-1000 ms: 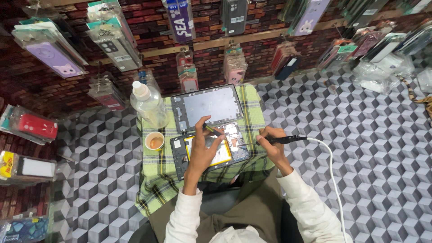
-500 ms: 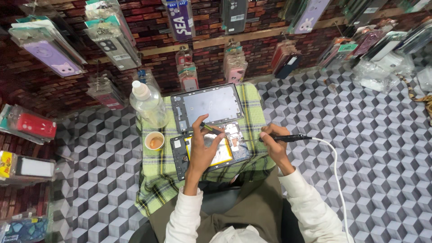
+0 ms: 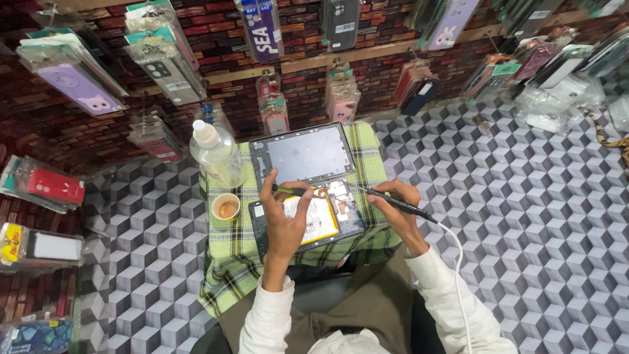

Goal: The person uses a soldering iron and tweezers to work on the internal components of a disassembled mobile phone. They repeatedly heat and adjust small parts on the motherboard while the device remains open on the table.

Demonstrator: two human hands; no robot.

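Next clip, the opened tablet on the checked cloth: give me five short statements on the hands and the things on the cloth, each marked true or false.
1. The right hand holds a corded pen-like tool. True.
2. The left hand holds the small cup. False: the cup stands apart, to the left of that hand, which pinches a thin green-handled tool over the opened tablet.
3. A clear plastic bottle stands upright on the checked cloth. True.
4. The grey panel lies nearer the person than the opened tablet. False: it lies beyond it, toward the brick wall.
5. The corded tool's tip points away from the tablet. False: it points left, onto the tablet's upper part.
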